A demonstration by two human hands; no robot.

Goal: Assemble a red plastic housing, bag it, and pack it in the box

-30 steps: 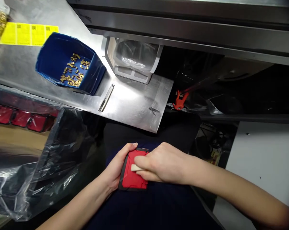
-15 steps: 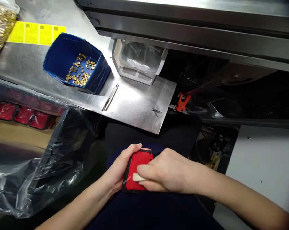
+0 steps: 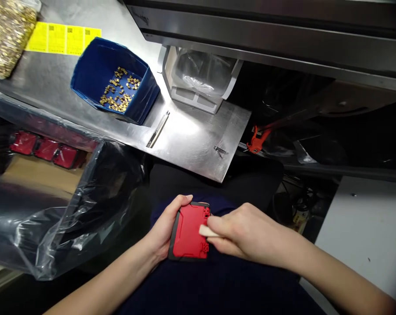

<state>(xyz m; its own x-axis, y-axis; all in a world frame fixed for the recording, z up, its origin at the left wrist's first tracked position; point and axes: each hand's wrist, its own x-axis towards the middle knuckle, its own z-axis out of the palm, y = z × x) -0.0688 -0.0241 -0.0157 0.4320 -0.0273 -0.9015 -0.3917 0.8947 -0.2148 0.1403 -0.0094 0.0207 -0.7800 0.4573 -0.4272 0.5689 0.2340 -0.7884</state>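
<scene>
Over my lap, my left hand (image 3: 167, 232) grips a flat red plastic part with a black edge (image 3: 189, 232). Its thumb lies along the upper left corner, and the other fingers are hidden underneath. Small moulded details line the part's right side. My right hand (image 3: 240, 229) is closed around a pale, blunt-ended tool (image 3: 208, 231), whose exact kind I cannot make out. The tool's end sits over the right side of the red part; whether it touches is unclear.
On the metal bench (image 3: 191, 153) are a blue bin (image 3: 143, 105) with small brass pieces, a utility knife (image 3: 157, 130), nail clippers (image 3: 220, 150) and a grey bin (image 3: 194, 100). At left, a plastic-lined box (image 3: 89, 183) holds red parts (image 3: 46, 148). An orange clamp (image 3: 257, 139) is right.
My right hand has drawn the pale tool rightward across the red part, uncovering more of its face. My left hand keeps its hold. The whole view has shifted slightly.
</scene>
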